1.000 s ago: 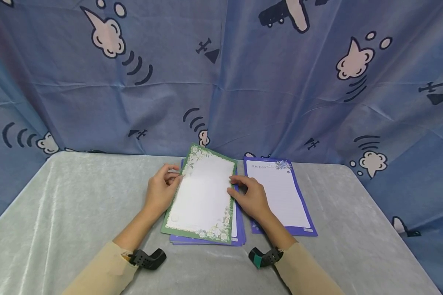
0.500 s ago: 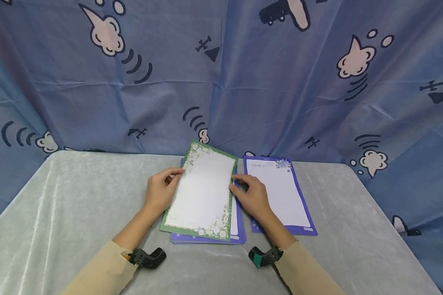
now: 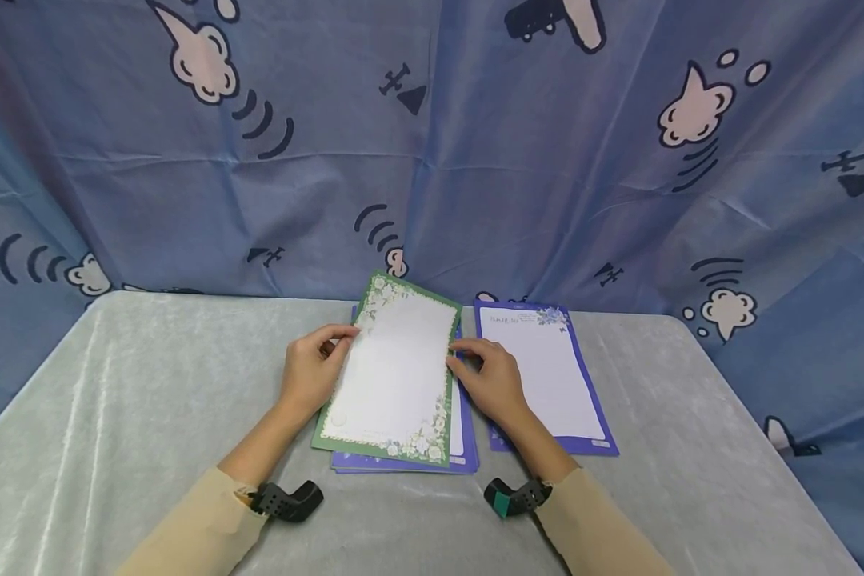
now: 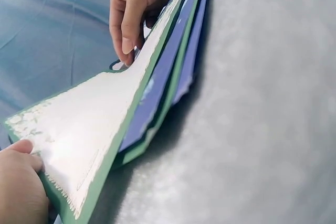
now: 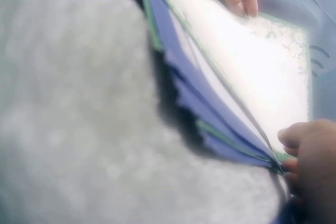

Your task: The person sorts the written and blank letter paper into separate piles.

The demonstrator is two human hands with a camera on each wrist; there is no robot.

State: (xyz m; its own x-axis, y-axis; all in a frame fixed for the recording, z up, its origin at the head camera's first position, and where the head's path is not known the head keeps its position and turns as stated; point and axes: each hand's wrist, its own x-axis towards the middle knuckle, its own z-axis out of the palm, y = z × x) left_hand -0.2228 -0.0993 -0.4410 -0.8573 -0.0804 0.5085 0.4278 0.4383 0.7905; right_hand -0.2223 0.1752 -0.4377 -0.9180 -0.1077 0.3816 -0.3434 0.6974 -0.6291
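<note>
A white sheet of stationery paper [image 3: 396, 376] with a green flowered border lies tilted over a stack of purple-bordered sheets [image 3: 463, 464]. At its left edge my left hand [image 3: 313, 368] pinches the paper, thumb on top in the left wrist view. My right hand [image 3: 491, 382] holds the opposite edge, with the thumb over the face and a finger beneath it in the right wrist view. Seen from the left wrist, the stack below [image 4: 168, 72] fans into green and purple layers, and the top sheet bends between the hands.
To the right lies another purple-bordered sheet [image 3: 547, 376] with blue flowers in its corner, partly under my right forearm. A pale grey cloth [image 3: 166, 384] covers the table. Behind it hangs a blue patterned curtain [image 3: 317, 200]. Both wrists wear black bands.
The green-bordered sheet has shifted slightly away from me over the stack. Both hands keep to its edges, with small finger shifts. The view has tilted slightly.
</note>
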